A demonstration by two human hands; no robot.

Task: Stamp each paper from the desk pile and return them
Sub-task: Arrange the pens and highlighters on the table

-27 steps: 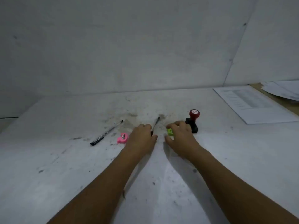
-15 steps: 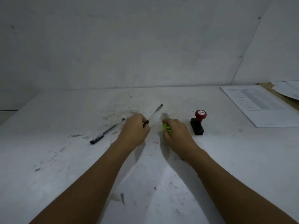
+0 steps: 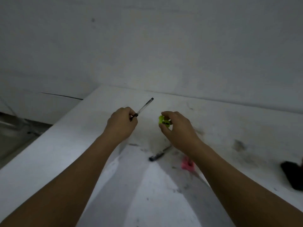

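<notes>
Desk [image 3: 49,161], left grip [image 3: 120,124] pinches pen [image 3: 145,106], right grip [image 3: 177,128] sharpener [image 3: 164,121]

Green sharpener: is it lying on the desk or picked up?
Picked up. The right hand pinches the green sharpener between thumb and fingers, raised above the desk.

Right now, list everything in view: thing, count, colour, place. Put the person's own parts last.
clear pen: one, transparent with dark ends, held above the table, pointing up and away
green sharpener: one, lime green, held above the table
black pen: one, black, lying on the table, partly behind the right wrist
pink sharpener: one, pink, on the table beside the right forearm
stamp: one, black base only, cut off by the right edge
table: one, white, smudged
wall: grey-white, behind the table
left hand: grips the clear pen
right hand: pinches the green sharpener
</notes>
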